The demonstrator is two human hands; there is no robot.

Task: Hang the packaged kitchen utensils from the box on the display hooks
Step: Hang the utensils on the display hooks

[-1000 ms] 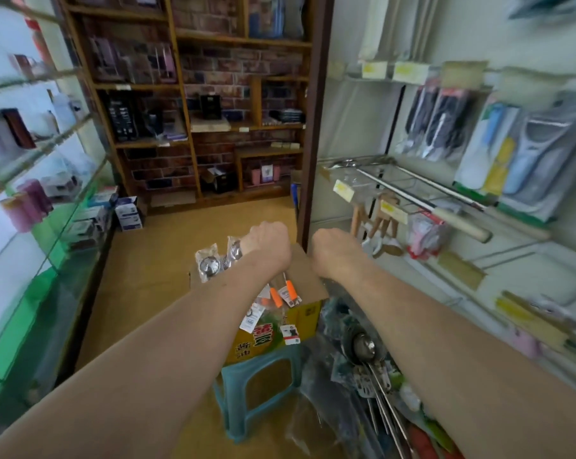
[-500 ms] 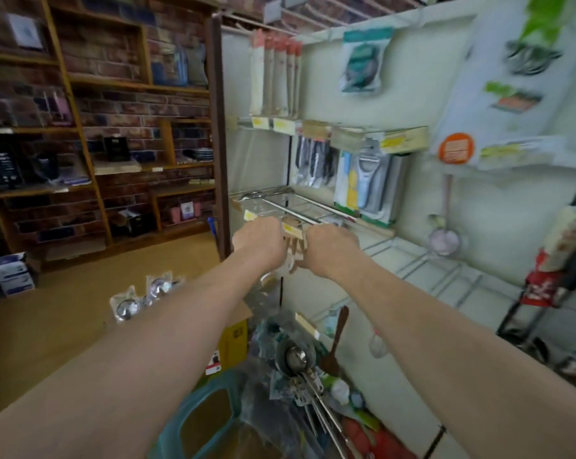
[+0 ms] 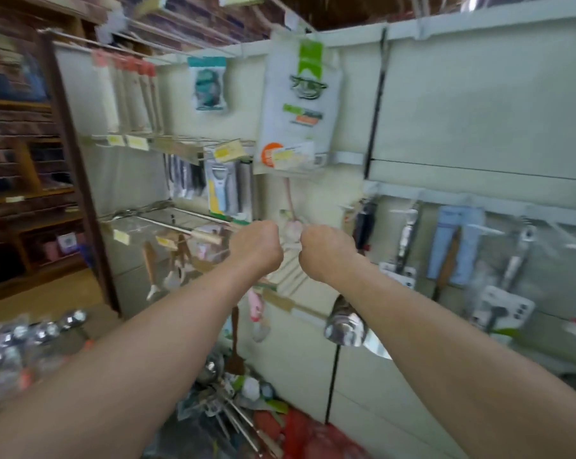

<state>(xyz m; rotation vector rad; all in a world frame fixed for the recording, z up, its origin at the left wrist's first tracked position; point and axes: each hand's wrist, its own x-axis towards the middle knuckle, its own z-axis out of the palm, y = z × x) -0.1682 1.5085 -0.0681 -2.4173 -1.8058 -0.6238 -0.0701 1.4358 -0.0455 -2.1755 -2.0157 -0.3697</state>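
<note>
Utensils [image 3: 31,339] in clear wrap lie heaped at lower left. A second pile [image 3: 227,395] sits low between the forearms. One shiny wrapped piece [image 3: 344,323] shows just under the right forearm, in front of the wall. Both arms reach forward and up, nearly straight. The left hand [image 3: 257,248] and right hand [image 3: 326,251] are raised side by side near the hooks [image 3: 180,226], backs toward the camera and fingers curled into fists. Whether they grip anything is hidden.
</note>
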